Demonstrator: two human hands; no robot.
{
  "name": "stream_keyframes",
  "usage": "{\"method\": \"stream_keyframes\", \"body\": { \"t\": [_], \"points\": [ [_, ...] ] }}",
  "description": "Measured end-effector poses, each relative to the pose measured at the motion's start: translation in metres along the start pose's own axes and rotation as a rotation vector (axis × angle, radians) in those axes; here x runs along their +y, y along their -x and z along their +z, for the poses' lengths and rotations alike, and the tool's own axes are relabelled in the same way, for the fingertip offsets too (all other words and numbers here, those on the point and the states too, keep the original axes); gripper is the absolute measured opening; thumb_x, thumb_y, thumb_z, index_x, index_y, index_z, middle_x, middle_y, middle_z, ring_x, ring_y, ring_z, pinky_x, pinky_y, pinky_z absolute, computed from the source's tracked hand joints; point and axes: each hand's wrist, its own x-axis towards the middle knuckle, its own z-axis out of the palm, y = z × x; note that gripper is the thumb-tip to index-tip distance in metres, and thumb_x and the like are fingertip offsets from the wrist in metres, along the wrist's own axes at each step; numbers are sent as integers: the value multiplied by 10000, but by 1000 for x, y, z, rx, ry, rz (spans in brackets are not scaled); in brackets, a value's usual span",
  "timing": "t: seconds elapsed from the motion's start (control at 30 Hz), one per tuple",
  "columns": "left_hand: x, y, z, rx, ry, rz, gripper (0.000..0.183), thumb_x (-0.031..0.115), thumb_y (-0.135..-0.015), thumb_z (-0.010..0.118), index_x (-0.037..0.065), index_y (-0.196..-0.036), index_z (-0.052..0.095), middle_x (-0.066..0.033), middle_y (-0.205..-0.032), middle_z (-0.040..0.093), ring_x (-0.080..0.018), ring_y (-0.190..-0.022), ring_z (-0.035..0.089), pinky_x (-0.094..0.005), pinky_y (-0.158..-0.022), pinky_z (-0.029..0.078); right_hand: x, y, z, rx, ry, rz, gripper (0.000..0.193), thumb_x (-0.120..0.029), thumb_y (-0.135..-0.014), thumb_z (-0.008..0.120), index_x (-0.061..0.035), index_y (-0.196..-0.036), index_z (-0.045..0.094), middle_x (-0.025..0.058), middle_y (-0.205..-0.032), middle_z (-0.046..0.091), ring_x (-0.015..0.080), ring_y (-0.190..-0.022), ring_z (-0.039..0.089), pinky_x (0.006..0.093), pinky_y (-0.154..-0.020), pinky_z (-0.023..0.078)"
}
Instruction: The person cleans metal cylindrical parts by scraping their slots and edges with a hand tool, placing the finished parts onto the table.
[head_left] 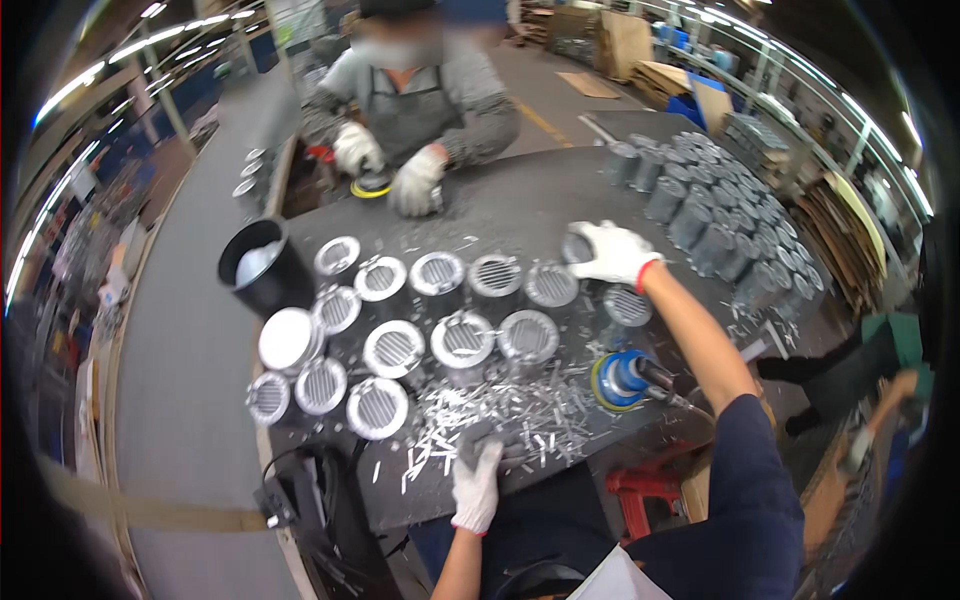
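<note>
My right hand (618,254), in a white glove with a red cuff, reaches to the right-middle of the dark table (540,190). Its fingers are wrapped round the top of a grey metal cylinder (577,247). My left hand (478,485), gloved too, rests near the table's front edge, its darkened fingers spread beside a heap of thin silvery strips (480,410). Between the hands and to the left stand several round metal vent caps (394,349) with slatted tops. One piece (290,340) has a plain white top. A blue sander (622,380) with a yellow-rimmed pad lies below my right forearm.
Across the table a person (425,100) in gloves works with a yellow-rimmed sander (371,186). Many metal cylinders (715,205) are packed at the far right. A black bin (265,265) stands at the left, beside a grey conveyor belt (185,330). A red stool (655,485) is below the table edge.
</note>
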Motion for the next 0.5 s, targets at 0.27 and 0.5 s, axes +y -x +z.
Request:
{"method": "stream_keyframes", "body": {
  "t": [0.27,0.5],
  "points": [
    [2,-3,6,31,-41,6,541,269,-1032,687,-45,-1389,429,-265,-1133,674,-342,-918,750,-421,-802,664,135,-28,-3,446,-94,362,666,-553,-954,655,-158,-1484,567,253,-1404,604,430,-1202,687,538,-1003,559],
    [-4,-3,10,108,-54,59,648,286,-1039,686,-22,-1496,344,-262,-1090,670,-352,-861,749,-426,-732,677,269,26,49,460,149,807,608,-470,-933,765,-161,-1403,536,219,-1355,554,427,-1070,738,547,-868,612]
  ]
}}
